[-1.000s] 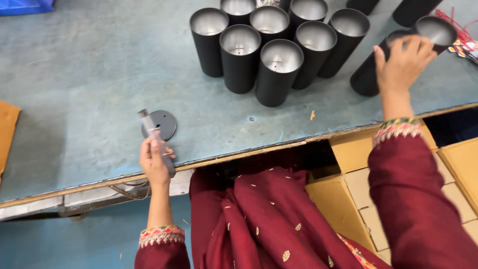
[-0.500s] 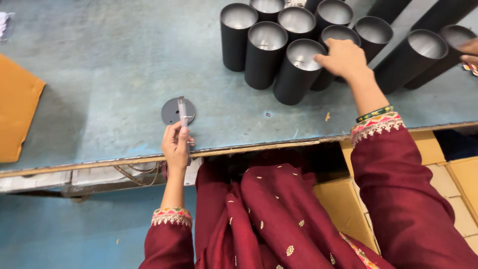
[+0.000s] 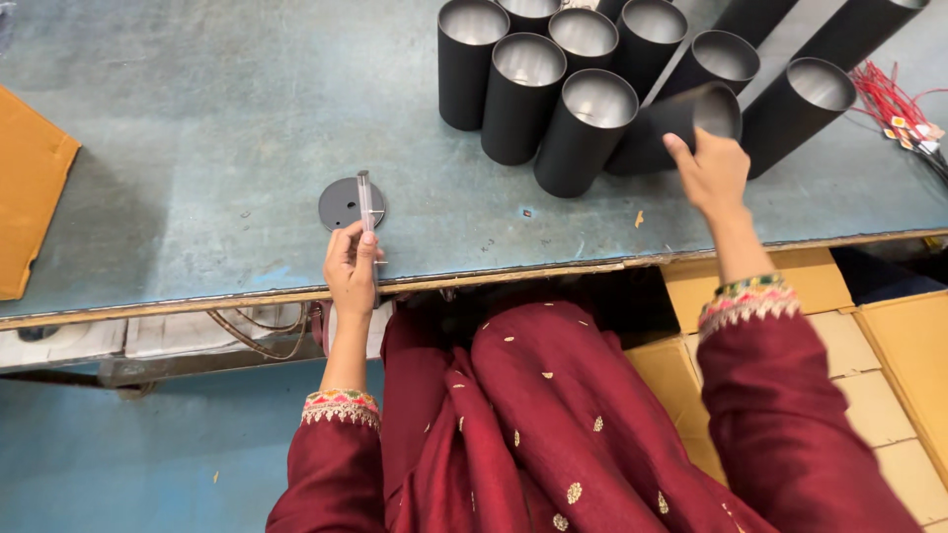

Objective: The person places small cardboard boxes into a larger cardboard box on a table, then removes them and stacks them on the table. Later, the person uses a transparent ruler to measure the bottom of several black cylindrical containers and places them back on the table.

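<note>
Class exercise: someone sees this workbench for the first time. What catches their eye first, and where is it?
A cluster of black cylinders stands at the table's far right; the right hand takes one tilted cylinder from it. Near the front edge, the left hand holds a slim metal tool over a dark round disc.

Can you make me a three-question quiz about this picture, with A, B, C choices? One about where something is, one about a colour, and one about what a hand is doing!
1. Where is the round disc?
A. on the table by the left hand
B. inside a tube
C. on the floor

2. What colour are the tubes outside?
A. red
B. black
C. yellow

3. What is the right hand doing?
A. resting flat
B. gripping a tilted tube
C. holding wires

Answers:
1. A, it lies just above the left hand.
2. B, their walls are black.
3. B, its fingers wrap the leaning tube's rim.
</note>
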